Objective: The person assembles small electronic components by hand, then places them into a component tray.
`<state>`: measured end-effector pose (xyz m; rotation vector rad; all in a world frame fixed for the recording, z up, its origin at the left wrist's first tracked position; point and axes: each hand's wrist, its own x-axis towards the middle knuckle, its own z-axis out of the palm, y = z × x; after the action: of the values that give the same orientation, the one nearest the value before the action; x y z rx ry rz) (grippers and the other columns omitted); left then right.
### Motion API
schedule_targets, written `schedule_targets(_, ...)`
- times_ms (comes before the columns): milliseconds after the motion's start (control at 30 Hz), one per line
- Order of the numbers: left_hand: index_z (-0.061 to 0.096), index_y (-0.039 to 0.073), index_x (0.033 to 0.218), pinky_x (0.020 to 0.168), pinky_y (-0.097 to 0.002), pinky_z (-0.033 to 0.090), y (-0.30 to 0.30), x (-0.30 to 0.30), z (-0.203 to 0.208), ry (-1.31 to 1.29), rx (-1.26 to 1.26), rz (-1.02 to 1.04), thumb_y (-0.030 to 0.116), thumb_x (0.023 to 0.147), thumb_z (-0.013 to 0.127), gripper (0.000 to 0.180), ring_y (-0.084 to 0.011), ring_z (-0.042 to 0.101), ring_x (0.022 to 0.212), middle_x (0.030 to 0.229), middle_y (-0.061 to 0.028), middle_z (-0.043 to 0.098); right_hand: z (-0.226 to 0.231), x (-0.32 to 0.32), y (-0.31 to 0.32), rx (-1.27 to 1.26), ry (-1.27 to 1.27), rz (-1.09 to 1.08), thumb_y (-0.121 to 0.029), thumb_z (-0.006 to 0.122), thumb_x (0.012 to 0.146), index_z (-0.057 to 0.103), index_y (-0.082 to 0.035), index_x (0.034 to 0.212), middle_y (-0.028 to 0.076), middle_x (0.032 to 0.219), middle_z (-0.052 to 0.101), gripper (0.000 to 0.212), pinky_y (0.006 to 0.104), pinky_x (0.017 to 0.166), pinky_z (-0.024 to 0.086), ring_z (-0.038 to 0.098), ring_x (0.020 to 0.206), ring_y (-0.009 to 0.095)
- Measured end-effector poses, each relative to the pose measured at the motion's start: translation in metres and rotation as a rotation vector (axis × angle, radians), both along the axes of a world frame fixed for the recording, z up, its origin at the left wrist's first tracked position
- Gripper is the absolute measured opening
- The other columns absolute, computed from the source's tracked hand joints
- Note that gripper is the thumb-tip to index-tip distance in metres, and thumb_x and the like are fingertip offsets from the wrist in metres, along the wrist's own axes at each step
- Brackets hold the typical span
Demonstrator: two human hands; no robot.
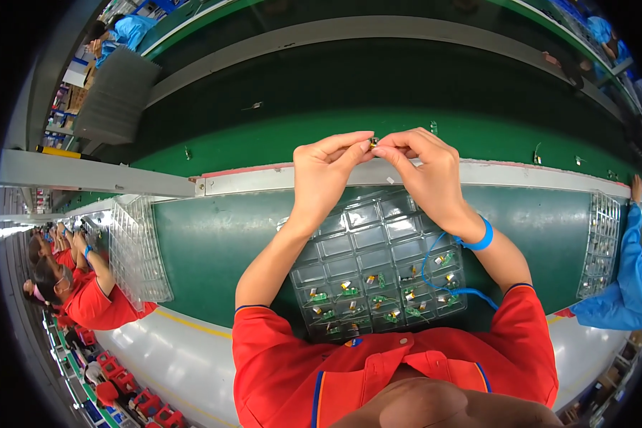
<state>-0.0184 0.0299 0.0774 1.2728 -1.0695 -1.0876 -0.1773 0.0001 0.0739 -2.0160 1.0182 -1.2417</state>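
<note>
Over the pale rail at the belt's near edge, my left hand (322, 170) and my right hand (432, 170) meet fingertip to fingertip. Between them they pinch a tiny dark and yellow electronic part (373, 143); the fingers cover most of it. Below my forearms lies a clear plastic compartment tray (370, 238) on the green bench. Its nearer compartments hold several small green circuit boards (319, 297) with white and yellow pieces and thin wires. Around my right wrist sits a blue wrist strap (486, 235), its blue cord (424, 271) trailing across the tray.
Beyond the rail (521, 173) runs a green conveyor belt (264, 143) with several scattered small boards (537, 155). Clear trays stand at the left (141, 250) and right (600, 242) of the bench. Co-workers sit on both sides, one in red (96, 296), one with a blue sleeve (624, 274).
</note>
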Motion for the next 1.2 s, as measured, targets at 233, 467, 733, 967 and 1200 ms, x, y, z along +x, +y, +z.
schedule_targets(233,0.067,-0.003,0.105,0.085,-0.0294,0.056,0.004,-0.002,0.002,0.177,-0.029,-0.057,0.001,0.088,0.063,0.018,-0.0198,0.068,0.089,0.100,-0.0140,0.068,0.007,-0.001,-0.001,0.082,-0.106,-0.050,-0.006,0.074,0.078,0.071,-0.001,0.082,0.006,0.076,0.067,0.007,0.0249,0.059,0.048,0.060,0.068,0.013)
schedule_targets(467,0.067,-0.003,0.106,0.085,-0.0291,0.056,0.010,-0.005,0.009,0.179,-0.053,-0.025,0.001,0.088,0.063,0.018,-0.0200,0.068,0.088,0.100,-0.0136,0.068,0.013,-0.006,-0.002,-0.085,-0.025,-0.040,-0.005,0.075,0.075,0.071,-0.003,0.081,0.005,0.075,0.067,0.007,0.0267,0.061,0.046,0.060,0.070,0.015)
schedule_targets(733,0.066,-0.005,0.105,0.084,-0.0285,0.055,0.013,-0.004,0.010,0.128,-0.116,-0.067,0.000,0.087,0.064,0.019,-0.0187,0.068,0.088,0.098,-0.0133,0.069,0.018,-0.011,-0.004,0.038,-0.052,0.040,-0.005,0.075,0.076,0.072,-0.003,0.081,0.004,0.076,0.068,0.007,0.0243,0.061,0.045,0.059,0.069,0.012)
schedule_targets(967,0.066,-0.005,0.103,0.083,-0.0265,0.054,0.013,-0.003,0.006,0.118,-0.226,-0.083,-0.002,0.085,0.067,0.019,-0.0163,0.067,0.092,0.099,-0.0122,0.069,0.016,-0.009,-0.001,0.359,-0.257,0.060,-0.006,0.075,0.077,0.072,-0.003,0.083,0.004,0.078,0.068,0.007,0.0213,0.062,0.046,0.058,0.070,0.008)
schedule_targets(1200,0.066,-0.005,0.103,0.081,-0.0266,0.055,0.012,-0.005,0.001,0.148,-0.230,-0.050,-0.002,0.085,0.066,0.018,-0.0168,0.067,0.089,0.098,-0.0137,0.069,0.008,-0.006,0.003,-0.021,-0.147,0.027,-0.005,0.074,0.077,0.071,-0.002,0.085,0.006,0.081,0.069,0.008,0.0252,0.063,0.048,0.061,0.073,0.015)
